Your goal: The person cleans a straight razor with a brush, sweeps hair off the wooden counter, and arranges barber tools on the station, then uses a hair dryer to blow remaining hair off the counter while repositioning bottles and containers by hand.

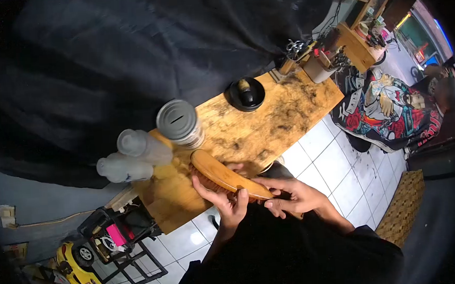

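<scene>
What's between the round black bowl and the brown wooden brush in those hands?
Between bowl and brush, the head view shows wooden tabletop with dark hair-like wisps, then fingertips near the brush.

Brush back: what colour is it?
The brush back is glossy orange-brown, best seen in the head view.

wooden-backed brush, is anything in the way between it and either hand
Nothing visible is: the left hand and the right hand both touch the wooden-backed brush directly. The nearby slotted-lid tin stands beyond the brush's far end, not between it and either hand.
</scene>
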A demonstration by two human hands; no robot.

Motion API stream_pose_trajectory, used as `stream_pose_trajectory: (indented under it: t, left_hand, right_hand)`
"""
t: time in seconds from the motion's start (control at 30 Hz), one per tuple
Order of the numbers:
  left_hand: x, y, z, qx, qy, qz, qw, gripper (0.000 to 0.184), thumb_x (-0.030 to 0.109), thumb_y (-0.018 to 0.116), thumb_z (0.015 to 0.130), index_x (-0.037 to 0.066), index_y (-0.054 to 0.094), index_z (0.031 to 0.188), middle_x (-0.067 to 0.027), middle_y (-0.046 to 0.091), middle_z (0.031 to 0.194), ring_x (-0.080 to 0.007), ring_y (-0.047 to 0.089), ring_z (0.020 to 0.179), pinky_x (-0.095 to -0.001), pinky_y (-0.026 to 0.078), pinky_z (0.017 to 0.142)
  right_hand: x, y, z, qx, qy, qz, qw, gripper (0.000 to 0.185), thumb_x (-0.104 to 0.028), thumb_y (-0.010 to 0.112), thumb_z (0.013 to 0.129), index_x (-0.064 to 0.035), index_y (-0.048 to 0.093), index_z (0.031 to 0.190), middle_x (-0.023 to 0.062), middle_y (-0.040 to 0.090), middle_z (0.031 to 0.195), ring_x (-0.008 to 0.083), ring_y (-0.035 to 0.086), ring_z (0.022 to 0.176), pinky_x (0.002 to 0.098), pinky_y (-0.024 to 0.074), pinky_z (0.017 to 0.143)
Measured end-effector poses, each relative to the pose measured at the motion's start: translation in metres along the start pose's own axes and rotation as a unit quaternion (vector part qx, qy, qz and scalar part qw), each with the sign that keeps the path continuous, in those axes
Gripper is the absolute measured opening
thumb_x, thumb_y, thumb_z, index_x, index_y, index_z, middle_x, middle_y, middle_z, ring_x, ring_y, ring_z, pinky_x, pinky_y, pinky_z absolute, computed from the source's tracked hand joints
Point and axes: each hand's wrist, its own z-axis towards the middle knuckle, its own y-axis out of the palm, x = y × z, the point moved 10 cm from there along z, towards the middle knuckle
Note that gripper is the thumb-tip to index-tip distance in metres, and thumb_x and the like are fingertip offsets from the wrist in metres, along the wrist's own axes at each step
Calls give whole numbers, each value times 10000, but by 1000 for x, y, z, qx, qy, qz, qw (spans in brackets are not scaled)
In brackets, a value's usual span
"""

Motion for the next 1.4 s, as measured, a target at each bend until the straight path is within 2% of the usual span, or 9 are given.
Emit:
stream_pose_trajectory:
  t: [0.23,0.43,0.47,0.77,0.83,1.0,1.23,1.33,1.4]
  left_hand:
    - [-53,124,-20,-106,-123,89,983,648,15,557,886,37,169,1405,-209,458,1230,-224,498,1093,-349,431,927]
    - [-136,284,-60,-181,-217,7,959,803,43,539,917,92,-80,1426,-222,514,1188,-197,562,970,-313,477,835]
    - [-147,299,-59,-196,-208,65,956,774,64,564,911,77,-12,1428,-208,505,1187,-197,555,979,-314,476,824]
    - [-145,356,26,-97,-10,428,898,376,195,686,852,41,557,1170,-153,449,1262,-288,483,1140,-357,462,866]
    - [-152,363,37,-89,29,481,872,440,180,700,841,50,520,1220,-148,436,1288,-289,467,1176,-368,458,894]
    - [-198,356,57,-15,-76,323,943,1042,225,837,693,-51,128,1404,-253,275,1383,-303,343,1291,-434,315,1073]
    - [-227,365,99,-48,-82,360,928,1169,254,886,616,-47,83,1411,-247,341,1343,-287,431,1228,-404,362,1046]
    - [-224,361,114,-31,13,354,935,901,273,891,603,-26,394,1292,-210,477,1244,-293,524,1122,-385,417,973]
    - [-242,357,109,-38,-121,291,948,658,284,893,590,-11,593,1096,-151,590,1128,-267,589,1017,-354,458,894]
  right_hand:
    - [4,-126,-95,78,0,-110,991,624,-95,639,879,-38,327,1416,70,607,865,125,586,636,272,493,546]
    - [32,-247,-171,230,19,-247,941,464,-188,603,900,-31,427,1300,207,613,750,339,658,750,384,499,694]
    - [42,-264,-184,249,35,-202,946,507,-129,625,880,-15,418,1330,143,609,750,163,522,568,287,437,571]
    - [72,-369,-222,355,41,-111,927,426,-135,478,953,-5,349,1338,54,531,702,98,496,546,252,412,515]
    - [74,-387,-221,344,103,-76,930,444,-198,465,976,-21,304,1351,128,591,803,163,579,654,302,473,614]
    - [60,-431,-202,394,32,-19,918,419,-142,547,930,-10,354,1278,18,526,714,58,420,579,225,348,515]
    - [41,-460,-140,357,43,-33,933,447,-244,552,950,-14,394,1300,-34,465,619,32,384,460,203,295,416]
    - [32,-475,-115,317,52,-82,943,418,-232,537,957,-18,419,1296,-55,442,609,26,358,460,195,300,414]
    - [30,-483,-103,299,54,-86,949,410,-227,536,957,-18,425,1291,-56,442,614,24,356,464,194,297,414]
